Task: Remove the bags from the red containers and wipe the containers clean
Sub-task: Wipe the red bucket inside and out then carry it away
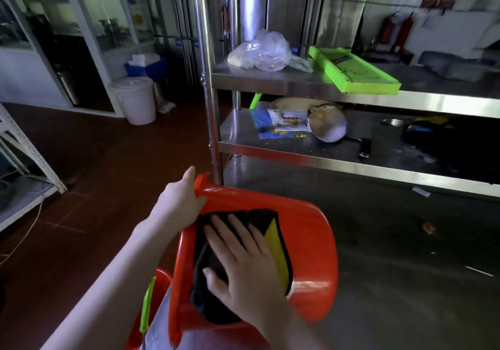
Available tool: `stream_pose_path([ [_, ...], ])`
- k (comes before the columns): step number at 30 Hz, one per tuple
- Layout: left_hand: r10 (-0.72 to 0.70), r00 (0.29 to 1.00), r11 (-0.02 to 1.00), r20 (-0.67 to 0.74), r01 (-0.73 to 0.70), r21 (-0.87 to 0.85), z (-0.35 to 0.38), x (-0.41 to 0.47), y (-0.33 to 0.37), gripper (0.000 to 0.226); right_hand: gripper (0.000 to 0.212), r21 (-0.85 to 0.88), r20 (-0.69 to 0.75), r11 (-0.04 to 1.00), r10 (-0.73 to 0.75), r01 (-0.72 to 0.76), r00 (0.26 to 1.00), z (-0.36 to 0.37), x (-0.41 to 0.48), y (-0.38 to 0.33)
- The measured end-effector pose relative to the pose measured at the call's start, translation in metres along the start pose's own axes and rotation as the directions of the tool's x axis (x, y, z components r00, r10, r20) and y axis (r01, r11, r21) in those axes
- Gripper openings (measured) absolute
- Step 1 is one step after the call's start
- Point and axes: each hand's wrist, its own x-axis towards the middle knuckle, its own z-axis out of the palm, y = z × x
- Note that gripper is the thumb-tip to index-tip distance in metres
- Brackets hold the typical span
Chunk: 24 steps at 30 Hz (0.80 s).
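Note:
A red plastic container (311, 241) lies tipped on its side on the steel table (405, 282), its mouth towards me. My left hand (180, 203) grips its rim at the top left. My right hand (243, 265) presses flat, fingers spread, on a black cloth with a yellow face (278, 249) against the container's inner wall. A second red container (151, 309) shows partly at the bottom left, below the table edge, with a green handle (147, 305) over it. A clear plastic bag (262, 51) rests on the upper shelf.
A steel shelf rack (324, 84) rises behind the table, carrying a green tray (354, 69), papers (281, 123), a pan and a knife (364, 146). A white lidded bucket (136, 99) and blue crate (146, 66) stand on the red-brown floor at left. White racking (24, 144) is at far left.

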Motion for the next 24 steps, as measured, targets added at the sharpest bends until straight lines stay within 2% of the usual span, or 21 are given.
stream_pose_path([
  [5,0.144,0.984,0.983,-0.102,-0.154,-0.102,0.015,-0.02,-0.026,0.071,0.057,-0.106,-0.044,0.947,0.3,-0.303,0.953,-0.025,-0.018,0.09],
  [8,0.194,0.965,0.958,-0.175,-0.225,-0.179,0.027,-0.036,-0.038,0.072,0.052,-0.086,-0.02,0.843,0.531,-0.531,0.847,-0.037,-0.009,0.137],
  [10,0.202,0.961,0.944,-0.188,-0.242,-0.226,0.032,-0.044,-0.039,0.072,0.049,-0.106,0.034,0.782,0.62,-0.614,0.783,-0.037,0.012,0.144],
  [12,0.199,0.963,0.938,-0.183,-0.241,-0.249,0.035,-0.05,-0.04,0.071,0.049,-0.167,0.022,0.823,0.554,-0.543,0.833,-0.032,0.036,0.123],
  [15,0.203,0.959,0.938,-0.196,-0.248,-0.24,0.037,-0.055,-0.042,0.07,0.056,-0.098,0.067,0.95,0.305,-0.298,0.95,-0.018,0.068,0.058],
  [18,0.212,0.954,0.932,-0.212,-0.262,-0.251,0.034,-0.062,-0.048,0.071,0.057,-0.04,0.089,0.993,0.115,-0.112,0.989,-0.005,0.074,0.009],
  [21,0.239,0.944,0.925,-0.229,-0.293,-0.242,0.034,-0.071,-0.053,0.068,0.057,-0.026,0.099,0.997,0.077,-0.075,0.992,-0.009,0.06,0.024],
  [24,0.223,0.942,0.922,-0.252,-0.287,-0.26,0.036,-0.076,-0.052,0.062,0.053,-0.105,0.029,0.966,0.239,-0.235,0.971,-0.025,0.036,0.07],
])
